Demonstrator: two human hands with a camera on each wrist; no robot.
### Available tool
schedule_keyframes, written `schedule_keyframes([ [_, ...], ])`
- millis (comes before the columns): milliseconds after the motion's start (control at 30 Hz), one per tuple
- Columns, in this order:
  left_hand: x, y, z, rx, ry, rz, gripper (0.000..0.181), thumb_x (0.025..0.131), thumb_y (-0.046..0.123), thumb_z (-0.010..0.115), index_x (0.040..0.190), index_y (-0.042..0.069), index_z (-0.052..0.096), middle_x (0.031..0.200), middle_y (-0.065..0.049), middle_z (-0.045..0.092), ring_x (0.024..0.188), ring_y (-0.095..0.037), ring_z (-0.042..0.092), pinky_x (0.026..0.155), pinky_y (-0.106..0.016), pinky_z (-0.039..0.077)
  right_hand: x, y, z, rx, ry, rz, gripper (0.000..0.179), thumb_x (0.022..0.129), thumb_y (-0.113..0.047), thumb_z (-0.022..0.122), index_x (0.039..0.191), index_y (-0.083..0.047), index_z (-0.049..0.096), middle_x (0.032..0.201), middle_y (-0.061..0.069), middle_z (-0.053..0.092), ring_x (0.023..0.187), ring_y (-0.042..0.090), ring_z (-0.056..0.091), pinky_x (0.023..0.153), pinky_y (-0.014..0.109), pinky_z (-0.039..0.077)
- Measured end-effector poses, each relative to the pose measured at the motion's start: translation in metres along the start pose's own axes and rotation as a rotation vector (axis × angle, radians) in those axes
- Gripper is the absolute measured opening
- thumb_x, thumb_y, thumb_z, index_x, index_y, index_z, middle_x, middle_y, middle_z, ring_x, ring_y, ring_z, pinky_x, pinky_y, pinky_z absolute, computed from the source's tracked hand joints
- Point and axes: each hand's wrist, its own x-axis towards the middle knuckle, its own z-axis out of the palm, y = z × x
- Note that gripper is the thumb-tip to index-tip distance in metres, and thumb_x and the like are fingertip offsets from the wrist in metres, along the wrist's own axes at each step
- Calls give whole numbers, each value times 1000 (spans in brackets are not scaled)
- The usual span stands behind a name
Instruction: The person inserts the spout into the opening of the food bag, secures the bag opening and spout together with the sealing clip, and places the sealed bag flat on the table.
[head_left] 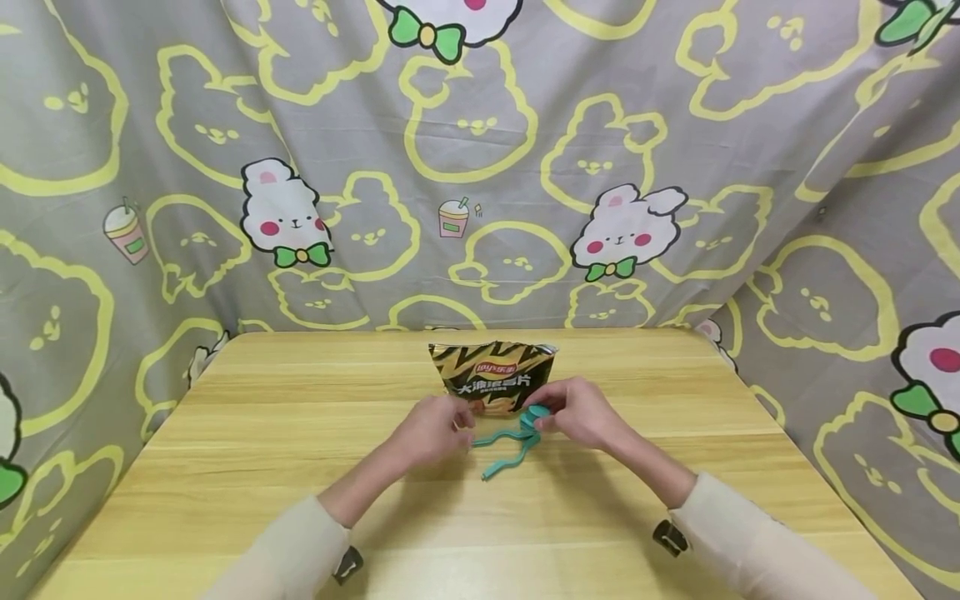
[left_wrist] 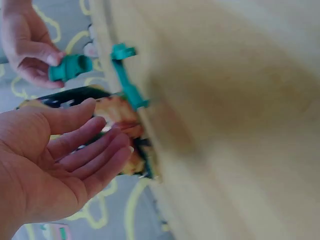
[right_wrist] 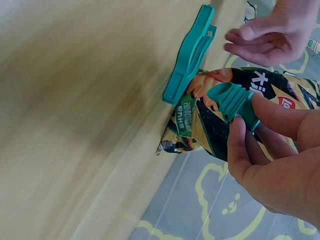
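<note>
My right hand pinches a teal threaded spout piece between thumb and fingers, its hollow mouth showing in both wrist views. A teal bag clip is on the table, its two wavy arms spread apart in the head view. Just above the clip in that view, the spout piece overlaps its right end. My left hand hovers at the left of the clip, fingers relaxed and holding nothing; the left wrist view shows its bare palm. Behind both hands stands a black and gold chip bag, printed side facing me.
The light wooden table reaches back to a grey curtain with yellow outlines and white cartoon animals. More of that curtain hangs at both sides. Dark straps show at my sleeve cuffs.
</note>
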Motion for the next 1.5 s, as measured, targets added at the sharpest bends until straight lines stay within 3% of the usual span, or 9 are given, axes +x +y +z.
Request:
schedule_keyframes([
  [167,3,20,-23,33,41,24,3,92,11,74,90,9,75,83,1,72,70,-8,62,63,-25,53,2,-2,-8,-19,6,-5,23,83,-3,79,106,-7,78,91,0,76,79,12,66,71,30,54],
  [400,9,55,-57,65,145,157,5,93,11,73,89,9,76,81,2,74,68,-5,64,65,-25,55,4,-8,-17,-36,11,-32,24,83,-2,79,107,-5,78,91,2,76,78,13,65,69,31,54],
  [533,14,73,-71,88,293,238,5,92,10,75,87,9,76,78,1,74,65,-5,64,63,-23,54,4,-11,-20,-42,16,-27,24,83,-2,80,107,-4,78,90,3,76,77,13,66,68,30,54],
  [633,19,82,-77,137,395,248,5,92,14,76,87,12,76,78,1,75,67,-9,67,64,-26,55,4,-11,-22,-48,18,-30,24,83,-3,80,107,-5,78,90,3,76,77,12,66,68,30,54],
  [833,31,85,-76,214,367,168,16,91,21,78,105,13,77,97,-5,79,89,-23,75,76,-37,59,3,-13,-29,-48,24,-35,23,83,-3,80,106,-6,78,90,3,76,78,13,66,68,30,55],
  [933,37,81,-71,227,342,162,15,91,18,78,105,11,78,97,-7,79,88,-23,75,77,-38,60,3,-16,-34,-47,22,-39,23,84,-3,79,107,-6,78,91,3,76,79,13,67,69,29,55],
  [1100,43,73,-64,223,341,214,3,91,9,76,91,9,79,85,-3,78,75,-16,72,71,-34,59,4,-23,-47,-55,41,-48,23,84,-3,78,108,-6,78,93,5,76,80,15,67,70,30,55],
  [1300,46,69,-57,201,376,279,10,91,3,74,84,7,79,81,-2,76,69,-13,68,70,-32,59,4,-33,-61,-65,38,-46,25,85,-4,78,109,-6,78,94,6,76,79,15,65,70,31,54],
  [1500,49,69,-55,196,381,285,17,93,0,69,82,8,79,81,-2,76,67,-11,64,70,-31,59,3,-42,-78,-72,29,-38,24,86,-4,77,110,-8,78,95,6,77,82,16,68,73,31,56],
])
